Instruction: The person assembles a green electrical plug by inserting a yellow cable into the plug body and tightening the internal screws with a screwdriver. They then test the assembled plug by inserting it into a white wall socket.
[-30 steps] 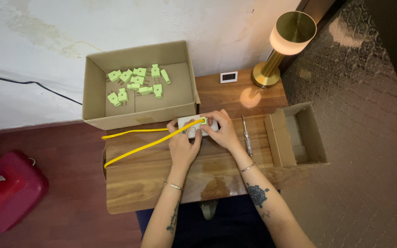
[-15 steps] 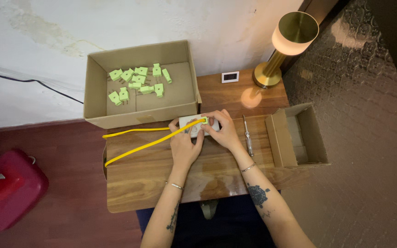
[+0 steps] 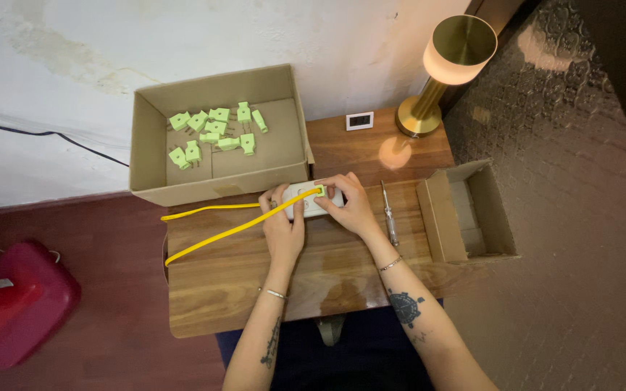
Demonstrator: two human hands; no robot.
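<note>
A white power strip (image 3: 311, 201) lies on the wooden table (image 3: 219, 282), held from both sides. My left hand (image 3: 282, 226) grips its left end from below. My right hand (image 3: 349, 206) covers its right end, fingers curled over the top. A light green plug (image 3: 320, 191) sits on the strip, and a yellow cable (image 3: 220, 233) runs from it down to the left across the table, looping back.
An open cardboard box (image 3: 150, 156) behind the strip holds several light green plugs (image 3: 215, 130). A screwdriver (image 3: 390, 217) lies right of my right hand. A smaller open box (image 3: 440, 221) is at the table's right end. A brass lamp (image 3: 440, 69), a small display (image 3: 359, 121) and a red object (image 3: 16, 300) on the floor.
</note>
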